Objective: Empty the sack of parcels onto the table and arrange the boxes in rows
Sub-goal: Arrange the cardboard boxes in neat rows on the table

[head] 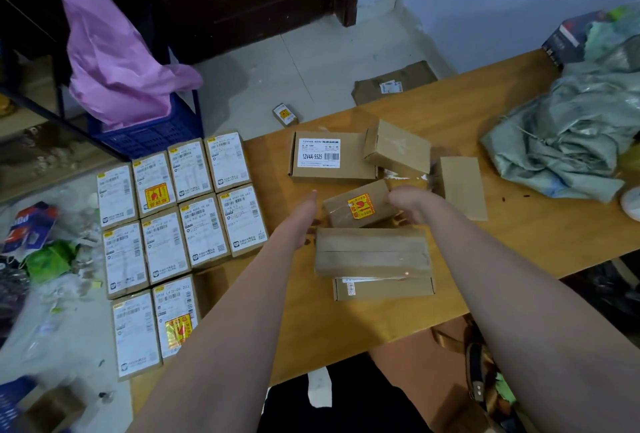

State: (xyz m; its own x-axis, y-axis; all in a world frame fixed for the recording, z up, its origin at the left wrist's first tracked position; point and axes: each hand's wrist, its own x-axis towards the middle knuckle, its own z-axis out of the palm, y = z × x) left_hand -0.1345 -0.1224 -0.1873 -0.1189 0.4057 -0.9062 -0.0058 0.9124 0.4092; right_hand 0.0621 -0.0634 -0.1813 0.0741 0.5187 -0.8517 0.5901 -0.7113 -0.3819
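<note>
On the wooden table [512, 245], several labelled boxes [180, 224] lie in neat rows at the left end. Loose brown boxes sit in the middle. One of them, a tilted box with a red and yellow sticker [360, 207], is between my hands. My left hand [303, 216] lies straight against its left end, thumb up. At its right end my right hand [410, 204] grips it with curled fingers. The grey-green sack [581, 141] lies crumpled at the right of the table.
Around the sticker box lie a white-labelled box [329, 159], a plain box [398, 148], a flat one [462, 186] and two stacked long boxes [372, 252]. On the floor are a small box [284, 115], a flat parcel [391, 84], a blue crate [149, 136] and litter.
</note>
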